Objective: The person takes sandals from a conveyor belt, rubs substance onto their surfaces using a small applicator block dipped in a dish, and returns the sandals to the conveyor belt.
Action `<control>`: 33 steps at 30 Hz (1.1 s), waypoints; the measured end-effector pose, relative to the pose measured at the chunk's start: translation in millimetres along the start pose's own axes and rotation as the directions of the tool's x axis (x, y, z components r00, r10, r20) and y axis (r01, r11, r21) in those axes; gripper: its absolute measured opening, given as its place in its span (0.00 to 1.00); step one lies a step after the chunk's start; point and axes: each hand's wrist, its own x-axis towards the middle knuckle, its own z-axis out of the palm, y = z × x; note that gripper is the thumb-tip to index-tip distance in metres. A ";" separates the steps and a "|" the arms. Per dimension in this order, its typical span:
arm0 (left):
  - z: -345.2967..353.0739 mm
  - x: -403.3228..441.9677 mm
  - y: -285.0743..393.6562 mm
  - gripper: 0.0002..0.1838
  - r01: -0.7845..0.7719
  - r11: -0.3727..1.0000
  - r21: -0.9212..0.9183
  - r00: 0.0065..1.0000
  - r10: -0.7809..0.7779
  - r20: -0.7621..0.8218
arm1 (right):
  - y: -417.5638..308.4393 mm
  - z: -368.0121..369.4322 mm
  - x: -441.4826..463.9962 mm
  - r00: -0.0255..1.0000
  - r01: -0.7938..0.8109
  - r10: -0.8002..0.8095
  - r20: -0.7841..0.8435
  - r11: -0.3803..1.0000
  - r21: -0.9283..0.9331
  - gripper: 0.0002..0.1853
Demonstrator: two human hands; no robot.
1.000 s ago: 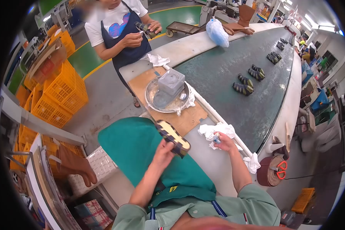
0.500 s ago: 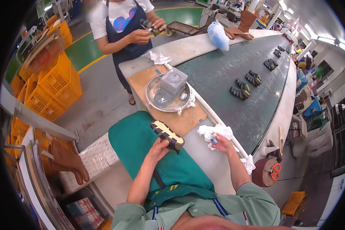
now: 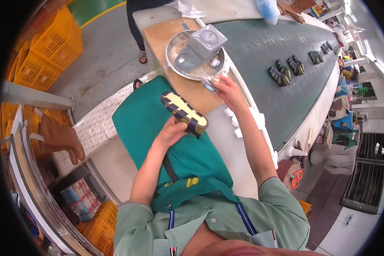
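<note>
My left hand (image 3: 173, 131) grips a sandal (image 3: 184, 112) by its near end. Its cream underside with dark strap pieces across it faces up, above the green apron (image 3: 136, 113) on my lap. Fingers closed, my right hand (image 3: 230, 93) pinches a small blue-grey wad (image 3: 209, 85), whose kind I cannot make out, just beside the rim of a round metal basin (image 3: 171, 64). Inside the basin stand a clear plastic container (image 3: 209, 40) and a grey, wet-looking shape (image 3: 185, 60). Brown board (image 3: 155, 36) lies beneath the basin.
Several dark sandals (image 3: 279, 74) lie in pairs on the green belt (image 3: 247, 51) to the right. White cloth (image 3: 257, 119) rests by the belt's edge. Yellow crates (image 3: 57, 42) and brown boots (image 3: 57, 136) are on the left. Orange-handled scissors (image 3: 297, 179) sit at the right.
My right hand has moved from the white cloth up to the basin's rim with the blue-grey wad. The sandal stays in my left hand. The view has tilted down.
</note>
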 end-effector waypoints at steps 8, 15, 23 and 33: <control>2.0 3.9 -3.4 0.31 -0.052 0.967 0.250 0.998 0.056 -0.012 | -26.7 74.1 89.4 0.835 0.462 -0.502 0.224 0.419 -0.782 0.20; -1.2 5.6 -3.0 0.32 -0.031 0.978 0.205 0.999 0.039 -0.038 | -12.0 73.0 104.1 0.887 0.377 -0.461 0.038 0.672 -0.638 0.23; 1.2 9.1 -6.9 0.33 -0.058 0.977 0.205 0.997 0.067 -0.037 | -3.5 41.4 73.6 0.943 0.091 -0.193 -0.270 0.933 -0.349 0.26; 4.5 11.0 -4.9 0.34 0.000 0.982 0.187 1.000 0.002 -0.015 | 12.3 10.0 16.0 0.996 0.094 -0.090 -0.027 0.938 0.335 0.11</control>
